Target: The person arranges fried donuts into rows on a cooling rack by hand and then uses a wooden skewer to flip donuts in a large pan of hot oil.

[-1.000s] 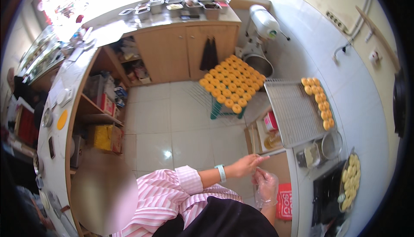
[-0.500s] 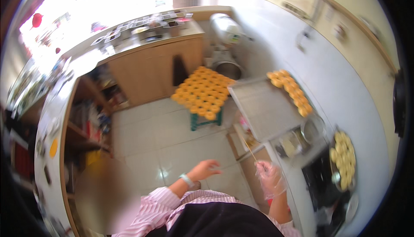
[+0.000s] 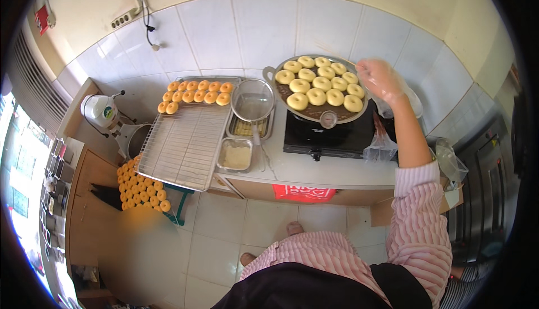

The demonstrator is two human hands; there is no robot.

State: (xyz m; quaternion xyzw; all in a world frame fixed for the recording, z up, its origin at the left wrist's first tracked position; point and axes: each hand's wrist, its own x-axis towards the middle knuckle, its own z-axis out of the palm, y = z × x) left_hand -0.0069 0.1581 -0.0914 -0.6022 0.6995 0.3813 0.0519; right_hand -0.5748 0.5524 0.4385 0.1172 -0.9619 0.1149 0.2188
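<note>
My right hand [image 3: 379, 77] wears a clear plastic glove and grips a thin wooden stick [image 3: 349, 61] over the far right of a round pan [image 3: 269, 75] of oil, where pale ring doughnuts [image 3: 318, 96] float. The pan sits on a black stove [image 3: 306, 136], with a round dial thermometer [image 3: 328, 118] at its near edge. My left hand is out of view.
A wire rack on a tray [image 3: 178, 144] holds browned doughnuts [image 3: 222, 99]. Beside it are a strainer [image 3: 252, 96] and metal containers [image 3: 236, 154]. Lower left, more doughnuts [image 3: 144, 195] cover a rack near a mixer [image 3: 106, 111]. A clear jug [image 3: 449, 160] is at right.
The view has swung round from the room to the stove counter. My right hand has risen with the stick to above the pan; my left hand has left the view.
</note>
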